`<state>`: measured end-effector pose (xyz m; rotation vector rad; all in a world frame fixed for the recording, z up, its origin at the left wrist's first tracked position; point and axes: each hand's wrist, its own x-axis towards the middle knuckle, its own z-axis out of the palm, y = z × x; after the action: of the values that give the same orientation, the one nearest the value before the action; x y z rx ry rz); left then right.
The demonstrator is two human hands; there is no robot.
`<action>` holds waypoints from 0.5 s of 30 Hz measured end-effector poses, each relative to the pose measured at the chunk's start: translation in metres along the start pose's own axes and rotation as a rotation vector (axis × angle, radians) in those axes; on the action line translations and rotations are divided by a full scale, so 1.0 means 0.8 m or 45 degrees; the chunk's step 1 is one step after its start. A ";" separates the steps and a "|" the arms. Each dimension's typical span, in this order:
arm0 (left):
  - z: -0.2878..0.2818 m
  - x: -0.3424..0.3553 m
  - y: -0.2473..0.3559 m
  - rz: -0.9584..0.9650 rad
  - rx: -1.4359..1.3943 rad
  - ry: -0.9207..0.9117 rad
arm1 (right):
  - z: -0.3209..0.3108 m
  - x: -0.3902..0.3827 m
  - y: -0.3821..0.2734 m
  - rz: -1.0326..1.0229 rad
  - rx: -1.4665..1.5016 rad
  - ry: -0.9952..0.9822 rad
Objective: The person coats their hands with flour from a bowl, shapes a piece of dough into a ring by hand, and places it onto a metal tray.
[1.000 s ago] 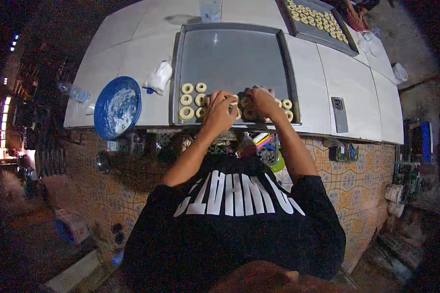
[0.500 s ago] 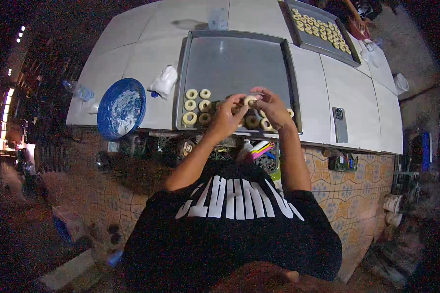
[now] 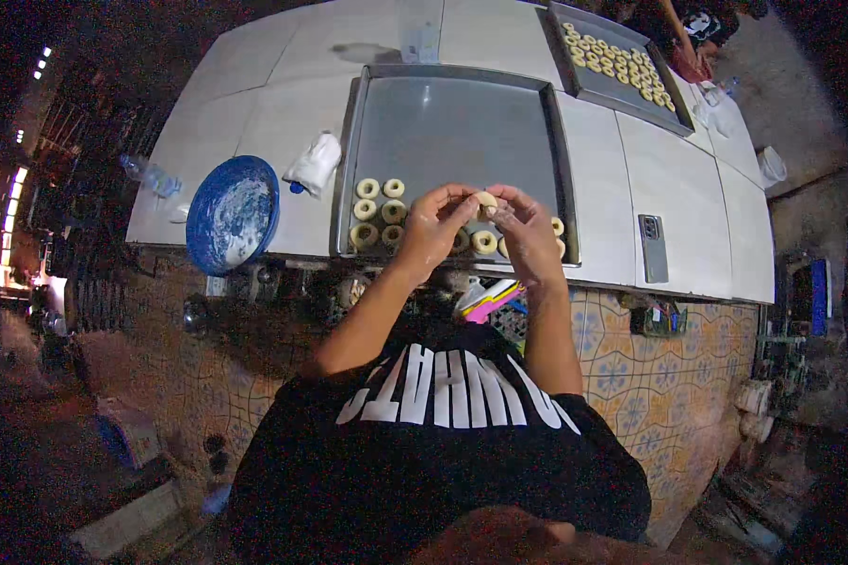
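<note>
Between my two hands, above the near part of a large grey metal tray (image 3: 452, 122), is a small piece of pale dough (image 3: 486, 201). My left hand (image 3: 435, 226) pinches it from the left with thumb and fingers. The fingers of my right hand (image 3: 528, 229) curl round its other side. Dough rings (image 3: 366, 209) stand in rows along the tray's left and near edges; my hands and wrists hide some of them. White flour dusts my fingers.
Left of the tray are a blue basin (image 3: 203, 226) with flour inside and a white bag (image 3: 316, 165). A phone (image 3: 653, 247) lies to the right. At the far right, another tray (image 3: 575, 80) holds many dough rings, near another person's hand (image 3: 690, 55).
My hands have drawn closer together around the dough, the right one shifting slightly left. The dough has turned in my fingers and shows a narrower, curved side.
</note>
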<state>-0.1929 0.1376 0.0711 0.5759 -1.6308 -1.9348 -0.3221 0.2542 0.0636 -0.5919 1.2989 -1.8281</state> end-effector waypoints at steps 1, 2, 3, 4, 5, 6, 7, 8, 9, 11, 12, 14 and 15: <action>0.001 -0.001 -0.001 0.001 0.001 0.000 | 0.003 -0.001 -0.004 0.020 0.068 -0.009; 0.001 -0.002 -0.002 0.002 -0.061 -0.025 | 0.006 -0.002 -0.008 0.041 0.136 -0.018; 0.002 -0.002 -0.002 0.001 -0.122 -0.054 | 0.007 -0.002 -0.009 0.061 0.206 -0.024; 0.002 -0.002 0.000 -0.025 -0.132 -0.044 | 0.004 -0.003 -0.005 0.065 0.216 -0.037; 0.000 -0.002 0.000 -0.025 -0.132 -0.046 | 0.004 -0.005 -0.005 0.064 0.216 -0.036; -0.001 -0.003 0.001 -0.045 -0.102 -0.045 | 0.006 -0.007 -0.006 0.087 0.299 -0.058; -0.002 -0.003 0.001 -0.065 -0.073 -0.044 | 0.008 -0.009 -0.007 0.111 0.381 -0.080; -0.002 -0.005 0.000 -0.044 -0.169 -0.062 | 0.008 -0.009 -0.006 0.119 0.398 -0.089; -0.002 -0.004 0.001 -0.044 -0.169 -0.062 | 0.008 -0.008 -0.006 0.120 0.398 -0.090; -0.005 -0.004 0.001 -0.004 -0.041 0.051 | 0.007 -0.008 -0.006 0.137 0.288 -0.097; -0.006 -0.003 0.003 0.000 -0.039 0.048 | 0.008 -0.008 -0.005 0.124 0.258 -0.092; -0.008 -0.003 0.004 -0.015 -0.036 0.031 | 0.012 -0.009 -0.004 0.113 0.330 -0.086; -0.007 -0.004 0.005 -0.015 -0.035 0.029 | 0.013 -0.009 -0.003 0.110 0.400 -0.077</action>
<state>-0.1868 0.1350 0.0743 0.5963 -1.5881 -1.9490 -0.3107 0.2545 0.0701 -0.4101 0.9558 -1.8773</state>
